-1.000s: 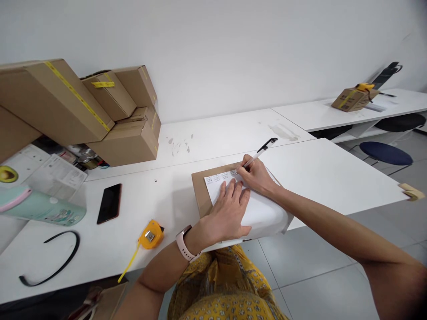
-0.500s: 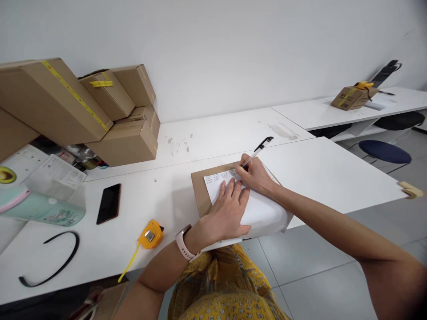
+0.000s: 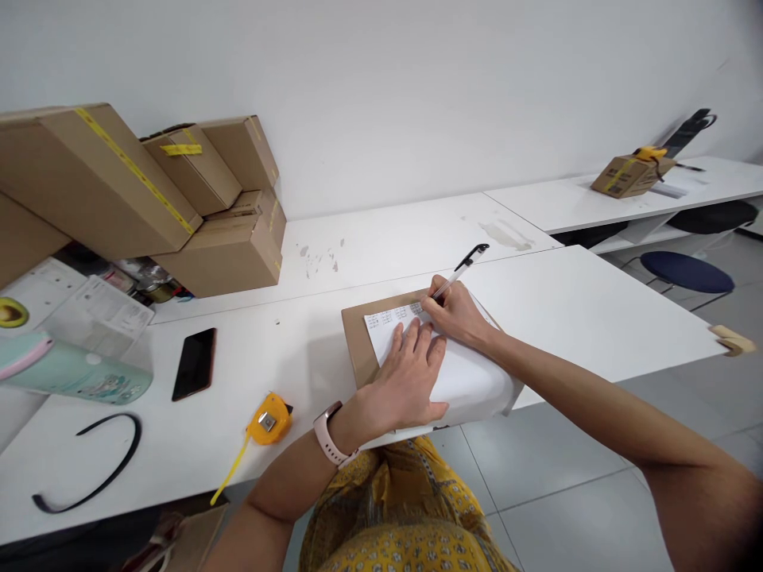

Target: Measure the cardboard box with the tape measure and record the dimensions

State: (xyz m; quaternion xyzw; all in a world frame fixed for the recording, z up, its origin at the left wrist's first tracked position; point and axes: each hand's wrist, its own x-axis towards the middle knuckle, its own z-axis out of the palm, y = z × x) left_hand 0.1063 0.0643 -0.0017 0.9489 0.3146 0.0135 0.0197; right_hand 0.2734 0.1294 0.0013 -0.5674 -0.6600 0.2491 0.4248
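The right hand has its grip closed around a slim white pen with a black end, at the written upper part of a white paper sheet. The left hand lies flat on that sheet, its grip spread, holding nothing between the fingers. Beneath the paper is a brown cardboard piece, at the near edge of the white bench.

Right hand: slightly further left over the sheet than 1.0 s ago.
Pen: shifted left with it.
Head view: nudged marginally since then.
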